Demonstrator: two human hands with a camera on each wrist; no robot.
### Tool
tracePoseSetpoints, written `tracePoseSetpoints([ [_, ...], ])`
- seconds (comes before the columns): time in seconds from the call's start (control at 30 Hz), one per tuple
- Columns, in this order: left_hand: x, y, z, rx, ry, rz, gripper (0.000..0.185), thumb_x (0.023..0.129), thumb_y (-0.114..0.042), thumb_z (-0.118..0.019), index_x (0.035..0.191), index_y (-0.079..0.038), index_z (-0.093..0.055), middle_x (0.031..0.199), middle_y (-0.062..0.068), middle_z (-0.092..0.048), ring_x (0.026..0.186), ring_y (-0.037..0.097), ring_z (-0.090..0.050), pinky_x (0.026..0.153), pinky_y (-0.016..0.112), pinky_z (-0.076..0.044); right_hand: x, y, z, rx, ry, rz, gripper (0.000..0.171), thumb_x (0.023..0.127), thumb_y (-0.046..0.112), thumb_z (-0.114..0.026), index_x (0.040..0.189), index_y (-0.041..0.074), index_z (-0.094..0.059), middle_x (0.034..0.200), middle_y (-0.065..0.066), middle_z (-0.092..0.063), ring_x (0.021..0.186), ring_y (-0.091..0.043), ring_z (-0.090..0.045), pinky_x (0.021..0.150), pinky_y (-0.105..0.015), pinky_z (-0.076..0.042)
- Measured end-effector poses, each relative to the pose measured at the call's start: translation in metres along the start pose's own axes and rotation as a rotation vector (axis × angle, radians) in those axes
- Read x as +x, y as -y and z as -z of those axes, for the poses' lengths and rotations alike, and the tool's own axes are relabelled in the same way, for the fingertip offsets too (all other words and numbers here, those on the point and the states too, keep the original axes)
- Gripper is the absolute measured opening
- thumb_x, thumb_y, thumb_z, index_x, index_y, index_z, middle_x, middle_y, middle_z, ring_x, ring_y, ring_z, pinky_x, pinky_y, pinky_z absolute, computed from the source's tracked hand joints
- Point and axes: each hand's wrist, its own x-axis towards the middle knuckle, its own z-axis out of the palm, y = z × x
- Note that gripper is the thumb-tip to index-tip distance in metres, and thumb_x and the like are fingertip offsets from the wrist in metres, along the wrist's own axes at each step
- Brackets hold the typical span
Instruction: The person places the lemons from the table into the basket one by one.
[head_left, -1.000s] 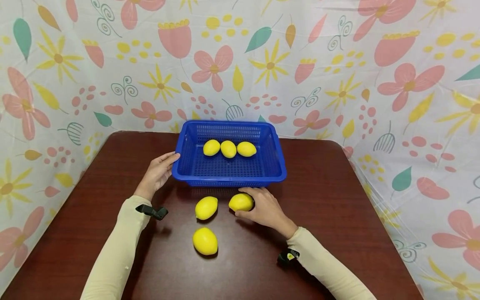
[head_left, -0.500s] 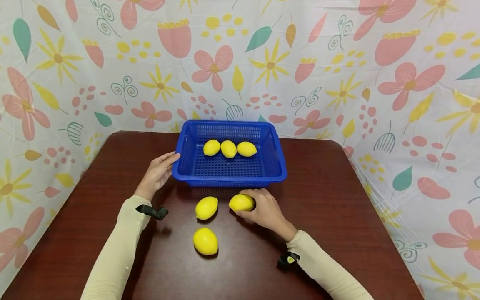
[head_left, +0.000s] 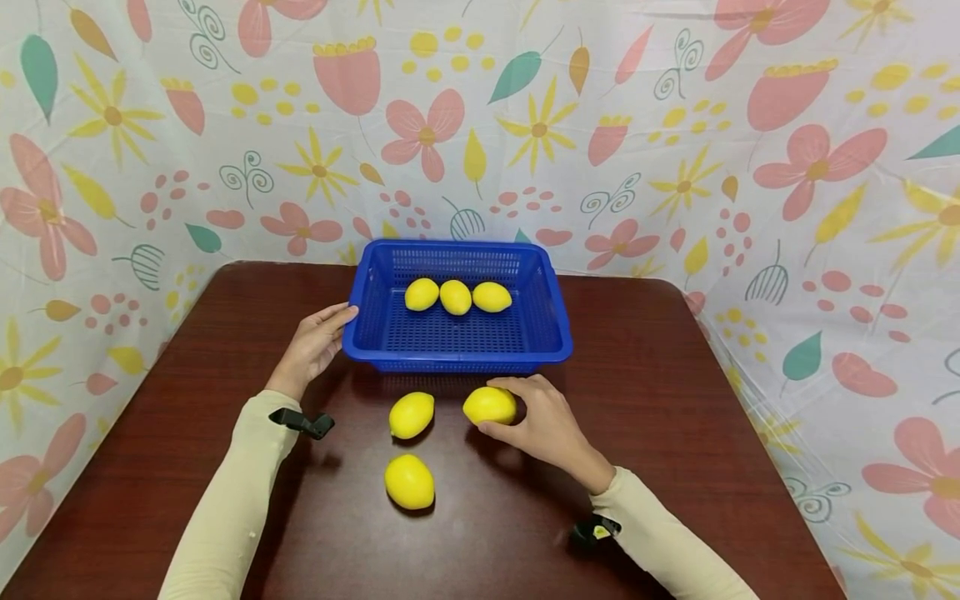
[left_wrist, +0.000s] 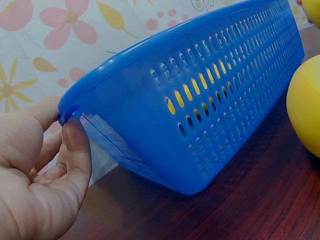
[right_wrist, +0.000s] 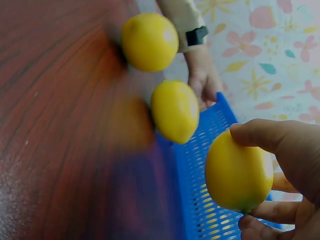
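A blue plastic basket point(head_left: 457, 357) with slotted walls stands at the back of the table, three lemons lying in a row inside it. My left hand point(head_left: 313, 343) pinches the basket's rim at its left side; the left wrist view shows thumb and finger at the rim's corner. In front of the basket, my right hand point(head_left: 547, 421) grips a lemon point(head_left: 490, 406) between thumb and fingers. The right wrist view shows this held lemon point(right_wrist: 239, 172) with its greenish tip near the fingertips. Left of it lie two loose lemons, one nearer the basket point(head_left: 412, 416), one closer to me point(head_left: 409, 482).
The dark red-brown wooden table point(head_left: 637, 358) has rounded far corners. A white flower-printed cloth point(head_left: 480, 125) hangs behind it and along both sides. Black straps point(head_left: 302, 422) are worn over the cream sleeves.
My right hand has shifted slightly to the right with the lemon in its grip, opening more distance from the loose lemons. My left hand stays at the basket rim.
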Motion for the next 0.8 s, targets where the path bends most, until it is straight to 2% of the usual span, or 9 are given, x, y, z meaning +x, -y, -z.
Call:
tracePoseSetpoints([
  [0.17, -0.001, 0.000, 0.000, 0.012, 0.003, 0.005, 0.041, 0.101, -0.020, -0.069, 0.134, -0.005, -0.051, 0.100, -0.006, -0.070, 0.091, 0.007, -0.067, 0.079, 0.018, -0.057, -0.003, 0.009, 0.021, 0.037, 0.002, 0.025, 0.059, 0.076, 0.048, -0.090, 0.124, 0.018, -0.073, 0.116, 0.006, -0.072, 0.095, -0.013, -0.057, 0.076, -0.033, -0.053],
  [0.33, -0.002, 0.000, -0.001, 0.005, 0.011, 0.008, 0.046, 0.101, -0.020, -0.068, 0.139, -0.004, -0.048, 0.101, -0.006, -0.070, 0.091, 0.007, -0.067, 0.080, 0.018, -0.057, 0.003, 0.015, 0.049, 0.079, 0.043, 0.030, 0.058, 0.078, 0.049, -0.089, 0.126, 0.021, -0.072, 0.119, 0.006, -0.071, 0.101, -0.014, -0.059, 0.080, -0.037, -0.055],
  [0.5, 0.000, 0.000, 0.000, 0.005, 0.011, 0.016, 0.050, 0.100, -0.022, -0.070, 0.141, -0.003, -0.047, 0.100, -0.006, -0.071, 0.091, 0.007, -0.067, 0.080, 0.019, -0.058, 0.020, 0.012, 0.075, 0.083, 0.082, 0.047, 0.058, 0.079, 0.050, -0.087, 0.126, 0.020, -0.072, 0.122, 0.005, -0.070, 0.102, -0.016, -0.059, 0.081, -0.038, -0.056],
  [0.63, 0.000, 0.000, 0.001, 0.006, 0.010, 0.020, 0.052, 0.099, -0.022, -0.070, 0.142, -0.002, -0.047, 0.100, -0.006, -0.071, 0.092, 0.007, -0.067, 0.081, 0.019, -0.058, 0.039, 0.007, 0.091, 0.069, 0.114, 0.055, 0.060, 0.080, 0.051, -0.086, 0.127, 0.018, -0.071, 0.117, 0.002, -0.070, 0.095, -0.018, -0.059, 0.074, -0.035, -0.057],
  [0.8, 0.000, 0.000, 0.001, 0.001, 0.008, 0.021, 0.049, 0.099, -0.022, -0.070, 0.139, -0.004, -0.049, 0.100, -0.006, -0.071, 0.091, 0.007, -0.067, 0.081, 0.019, -0.058, 0.061, -0.001, 0.104, 0.060, 0.156, 0.068, 0.058, 0.080, 0.050, -0.087, 0.125, 0.018, -0.071, 0.109, 0.003, -0.071, 0.089, -0.018, -0.060, 0.071, -0.038, -0.056],
])
